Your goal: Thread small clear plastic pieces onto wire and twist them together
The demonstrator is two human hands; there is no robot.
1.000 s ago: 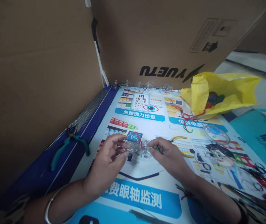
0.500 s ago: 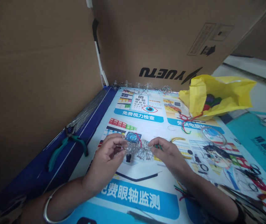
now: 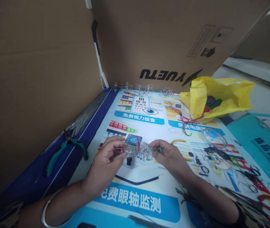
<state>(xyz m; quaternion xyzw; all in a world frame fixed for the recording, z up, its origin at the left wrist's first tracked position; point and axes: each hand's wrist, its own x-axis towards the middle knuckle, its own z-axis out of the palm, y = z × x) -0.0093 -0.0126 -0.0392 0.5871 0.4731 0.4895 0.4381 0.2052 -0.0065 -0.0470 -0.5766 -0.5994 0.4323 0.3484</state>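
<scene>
Between my two hands is a small openwork piece of thin silvery wire [image 3: 144,152], its strands fanning out on the right side. My left hand [image 3: 108,158] pinches its left side between thumb and fingers. Closed on its right side, my right hand [image 3: 169,155] has its fingertips at the wire ends. A green cord [image 3: 159,150] shows at the right fingers, and a short red cord [image 3: 138,142] stands up from the piece. The fingers hide the wire where they grip it.
Teal-handled pliers [image 3: 66,145] lie at left near a bundle of straight wires [image 3: 87,110]. Several similar wire pieces [image 3: 138,87] line the cardboard wall [image 3: 173,41]. A yellow bag [image 3: 236,95], a clear coil [image 3: 214,137] and scissors [image 3: 254,171] are at right on the printed sheet [image 3: 144,172].
The view has shifted slightly, so everything sits a little further left. My right fingers have moved slightly and more of the green cord shows. Both hands keep their grip.
</scene>
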